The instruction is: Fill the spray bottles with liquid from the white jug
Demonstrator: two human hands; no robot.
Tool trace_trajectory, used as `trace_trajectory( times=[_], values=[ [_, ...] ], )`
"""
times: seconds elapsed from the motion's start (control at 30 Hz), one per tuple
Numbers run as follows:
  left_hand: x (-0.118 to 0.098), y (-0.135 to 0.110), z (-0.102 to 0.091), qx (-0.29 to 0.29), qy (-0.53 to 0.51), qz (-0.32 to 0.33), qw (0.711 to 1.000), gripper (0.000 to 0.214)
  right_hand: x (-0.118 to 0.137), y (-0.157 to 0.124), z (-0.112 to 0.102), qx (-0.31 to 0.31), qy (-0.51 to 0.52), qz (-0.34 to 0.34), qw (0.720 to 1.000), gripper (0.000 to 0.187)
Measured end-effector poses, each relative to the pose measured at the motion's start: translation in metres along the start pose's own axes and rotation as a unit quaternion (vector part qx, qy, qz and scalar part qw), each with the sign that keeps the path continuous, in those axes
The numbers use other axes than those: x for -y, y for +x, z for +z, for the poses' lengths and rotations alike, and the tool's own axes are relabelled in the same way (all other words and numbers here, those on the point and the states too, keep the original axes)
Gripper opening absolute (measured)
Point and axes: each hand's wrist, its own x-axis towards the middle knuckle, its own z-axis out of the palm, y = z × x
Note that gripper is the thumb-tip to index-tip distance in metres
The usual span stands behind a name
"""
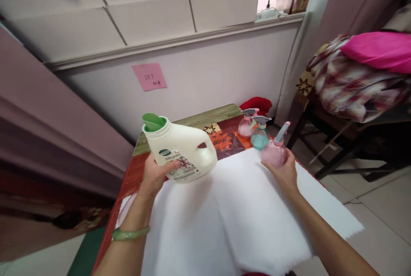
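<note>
Wrapped round the lower body of a white detergent jug (184,152) is my left hand (157,171), a green bangle on its wrist. The jug leans to the left above a white cloth (231,207), and a green pour spout (153,121) shows in its open neck. My right hand (287,171) grips a round pink spray bottle (274,154) at the table's far right. Just behind it are a teal spray bottle (260,138) and another pink spray bottle (245,128), both upright on the table.
The patterned table (192,118) stands against a white wall with a pink paper note (149,76). A red item (258,105) sits behind the bottles. To the right, a dark chair (324,156) bears a plaid cloth (349,81) and a bright pink cloth (382,51). A purple curtain (64,105) hangs left.
</note>
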Motion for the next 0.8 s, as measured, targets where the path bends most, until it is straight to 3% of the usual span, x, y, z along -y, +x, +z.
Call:
trace_trajectory(
  times=[0.2, 0.37, 0.47, 0.53, 0.67, 0.73, 0.8],
  values=[
    [0.032, -0.036, 0.002, 0.016, 0.018, -0.034, 0.999, 0.060, 0.003, 0.005, 0.006, -0.020, -0.046, 0.034, 0.998, 0.130],
    [0.037, -0.042, 0.000, 0.030, 0.015, -0.030, 0.999, 0.079, -0.005, 0.009, 0.009, -0.030, -0.085, 0.058, 0.994, 0.112],
    [0.021, -0.047, -0.007, -0.009, 0.033, 0.001, 0.999, 0.099, 0.000, 0.002, 0.004, -0.031, -0.081, 0.058, 0.995, 0.107],
    [0.006, -0.057, -0.012, -0.088, 0.053, 0.041, 0.994, 0.098, 0.013, -0.010, -0.004, -0.017, -0.065, 0.048, 0.997, 0.107],
    [-0.033, -0.091, -0.008, -0.256, 0.081, 0.133, 0.954, 0.042, 0.064, -0.044, -0.027, 0.074, 0.034, -0.108, 0.991, 0.096],
    [-0.057, -0.107, 0.002, -0.247, 0.099, 0.166, 0.950, 0.022, 0.095, -0.063, -0.033, 0.160, 0.076, -0.156, 0.972, 0.099],
    [-0.077, -0.117, 0.016, -0.131, 0.102, 0.164, 0.972, 0.016, 0.123, -0.084, -0.032, 0.253, 0.147, -0.185, 0.938, 0.097]
  ],
)
